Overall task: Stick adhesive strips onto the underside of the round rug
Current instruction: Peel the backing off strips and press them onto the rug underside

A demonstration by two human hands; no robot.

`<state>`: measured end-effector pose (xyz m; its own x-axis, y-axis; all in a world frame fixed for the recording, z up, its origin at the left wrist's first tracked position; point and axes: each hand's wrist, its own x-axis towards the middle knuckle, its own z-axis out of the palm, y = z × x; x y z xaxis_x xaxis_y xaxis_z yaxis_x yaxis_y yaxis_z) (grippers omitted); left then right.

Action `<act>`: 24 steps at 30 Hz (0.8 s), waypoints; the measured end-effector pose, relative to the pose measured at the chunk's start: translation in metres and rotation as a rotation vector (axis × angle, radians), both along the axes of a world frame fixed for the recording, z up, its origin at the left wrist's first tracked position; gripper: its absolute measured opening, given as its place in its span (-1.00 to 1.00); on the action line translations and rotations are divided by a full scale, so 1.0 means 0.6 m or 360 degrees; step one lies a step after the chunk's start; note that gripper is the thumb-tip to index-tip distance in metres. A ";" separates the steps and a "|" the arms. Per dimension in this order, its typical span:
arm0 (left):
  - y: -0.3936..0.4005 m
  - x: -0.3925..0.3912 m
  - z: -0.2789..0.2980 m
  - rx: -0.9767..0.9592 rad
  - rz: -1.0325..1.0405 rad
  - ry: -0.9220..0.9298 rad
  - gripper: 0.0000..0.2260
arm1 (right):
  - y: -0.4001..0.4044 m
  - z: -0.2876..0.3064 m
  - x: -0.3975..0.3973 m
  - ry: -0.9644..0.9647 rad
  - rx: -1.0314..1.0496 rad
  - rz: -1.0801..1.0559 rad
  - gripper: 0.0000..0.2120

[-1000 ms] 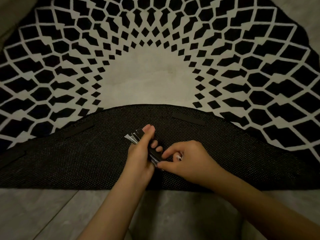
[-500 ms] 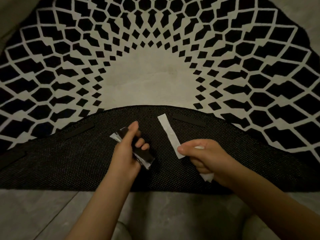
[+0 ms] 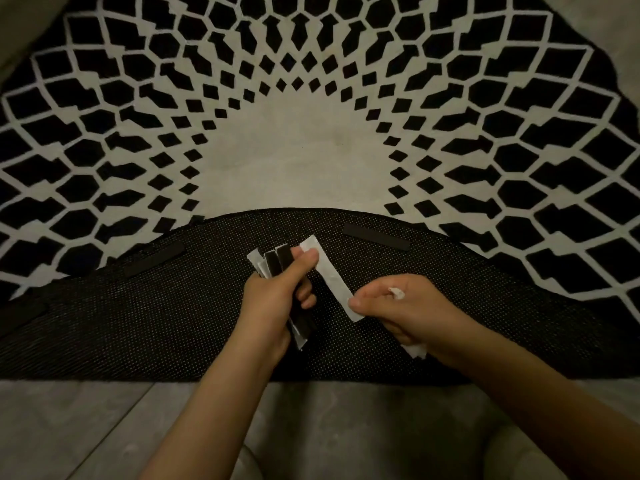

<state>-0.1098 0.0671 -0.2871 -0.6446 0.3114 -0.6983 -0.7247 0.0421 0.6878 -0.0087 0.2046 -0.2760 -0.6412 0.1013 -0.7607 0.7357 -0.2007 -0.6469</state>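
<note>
Round rug [image 3: 311,161] lies on a grey floor [image 3: 86,427], black-and-white diamond pattern on top, plain pale centre. Near edge is folded over toward the far side, so the dark dotted underside [image 3: 156,323] faces up in a wide curved flap across the near-middle of the scene.

Three dark adhesive strips already stuck on the underside, close to the flap's far edge: one on the right [image 3: 375,236], one left of centre [image 3: 154,258], one at the far left [image 3: 22,315], partly hard to make out in the dim light.

Left hand [image 3: 273,306] is above the middle of the flap, fingers curled around a bundle of strips [image 3: 277,263], black with white backing, fanned out at the far end and poking out the near side of the fist too. Thumb tip presses on the far end of a white strip [image 3: 330,277].

That white strip runs diagonally from the left thumb toward the near right, where the right hand [image 3: 405,310] pinches its near end between thumb and forefinger. Remaining right fingers are curled in around crumpled white paper [image 3: 414,349]; a bit shows at the knuckles and a bit sticks out under the palm. Cannot tell whether the white strip touches the underside or is held just above it.

Both forearms enter from the near edge.
</note>
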 end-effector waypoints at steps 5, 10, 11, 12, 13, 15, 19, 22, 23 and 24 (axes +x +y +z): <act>0.000 0.010 -0.001 -0.0250 -0.0128 0.0079 -0.91 | 0.000 -0.010 -0.006 0.0160 0.0673 -0.0105 -0.96; 0.004 0.025 0.000 -0.0289 -0.0369 0.0082 -0.90 | 0.003 -0.013 -0.012 0.0475 0.0836 -0.0089 -0.82; 0.004 0.027 0.000 -0.0279 -0.0406 0.0075 -0.89 | 0.003 -0.012 -0.012 0.0534 0.0872 -0.0043 -0.79; 0.003 0.027 0.000 -0.0279 -0.0438 0.0074 -0.88 | 0.003 -0.013 -0.011 0.0576 0.0915 0.0002 -0.77; 0.003 0.027 0.000 -0.0284 -0.0468 0.0074 -0.87 | 0.004 -0.015 -0.010 0.0591 0.0966 0.0039 -0.74; 0.003 0.027 0.000 -0.0284 -0.0516 0.0073 -0.89 | 0.006 -0.018 -0.008 0.0581 0.1047 0.0099 -0.77; 0.002 0.027 0.004 -0.0300 -0.0521 0.0085 -0.88 | 0.008 -0.019 -0.006 0.0625 0.1100 0.0113 -0.83; 0.004 0.027 0.008 -0.0333 -0.0530 0.0137 -0.88 | 0.008 -0.019 -0.005 0.0673 0.1052 0.0066 -0.82; 0.006 0.027 0.009 -0.0333 -0.0530 0.0165 -0.88 | 0.008 -0.019 -0.005 0.0684 0.1062 0.0068 -0.83; 0.007 0.028 0.009 -0.0340 -0.0539 0.0199 -0.89 | 0.009 -0.019 -0.007 0.0684 0.1077 0.0071 -0.85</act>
<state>-0.0933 0.0711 -0.2814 -0.6145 0.3768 -0.6931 -0.5571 0.4148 0.7195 -0.0126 0.2098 -0.2877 -0.8783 0.4196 -0.2292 0.3928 0.3599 -0.8463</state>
